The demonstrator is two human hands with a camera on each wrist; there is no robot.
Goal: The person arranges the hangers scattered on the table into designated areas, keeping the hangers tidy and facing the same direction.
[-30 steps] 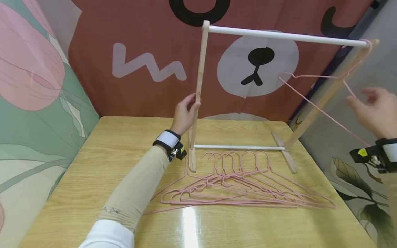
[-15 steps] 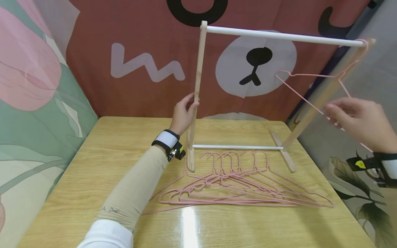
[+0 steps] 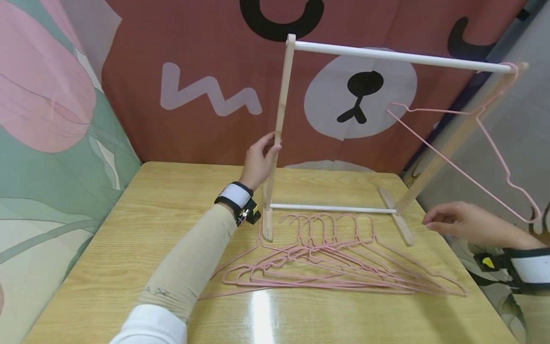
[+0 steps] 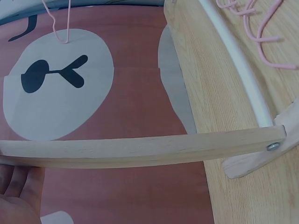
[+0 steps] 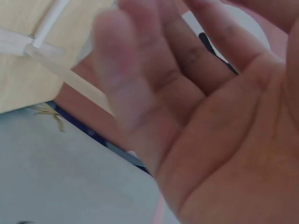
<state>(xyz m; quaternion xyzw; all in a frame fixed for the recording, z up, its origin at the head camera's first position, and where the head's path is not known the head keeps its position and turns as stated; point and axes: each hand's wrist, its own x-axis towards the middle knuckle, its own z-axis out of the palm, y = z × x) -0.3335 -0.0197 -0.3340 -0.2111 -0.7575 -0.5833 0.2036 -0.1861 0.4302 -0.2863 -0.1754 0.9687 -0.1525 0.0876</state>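
A wooden clothes rack (image 3: 282, 102) with a white top rail (image 3: 404, 56) stands on the table. My left hand (image 3: 258, 165) holds its left post between thumb and fingers; in the left wrist view, part of that hand (image 4: 21, 191) shows beside the post (image 4: 140, 153). One pink clothes hanger (image 3: 438, 111) hangs from the right end of the rail. Below this hanger, my right hand (image 3: 470, 224) is held in the air with nothing in it, its fingers slightly bent. The right wrist view shows its bare palm (image 5: 224, 130).
Several pink hangers (image 3: 326, 285) lie overlapping on the wooden table (image 3: 129, 267), in front of the rack, hooks toward it. A white lower bar (image 3: 331, 209) joins the rack's feet. Behind the table hangs a brown bear-patterned cloth (image 3: 206, 136); a grey panel is at the right.
My right hand has let go of the hanging hanger and moved down and left, away from it. The hanger stays on the rail. The left hand keeps its place on the post.
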